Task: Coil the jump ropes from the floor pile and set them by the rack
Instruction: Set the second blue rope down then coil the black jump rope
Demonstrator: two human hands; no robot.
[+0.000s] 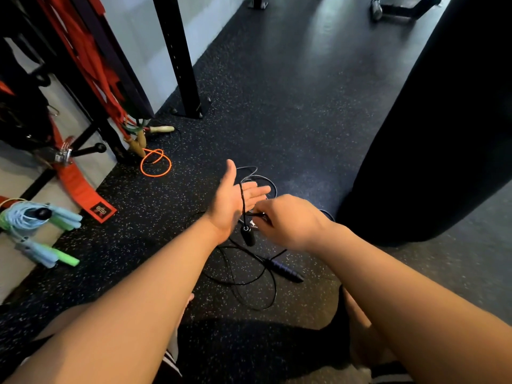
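While the thin black jump rope (pixel 243 202) drapes over the flat-open left hand (pixel 229 202), the right hand (pixel 288 221) pinches it.

Black jump rope (pixel 242 195) over flat left hand (pixel 228 203) — cord in pinch of right hand (pixel 288 220).

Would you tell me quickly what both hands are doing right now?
Left hand: open, black rope draped across the palm.
Right hand: pinching that rope.
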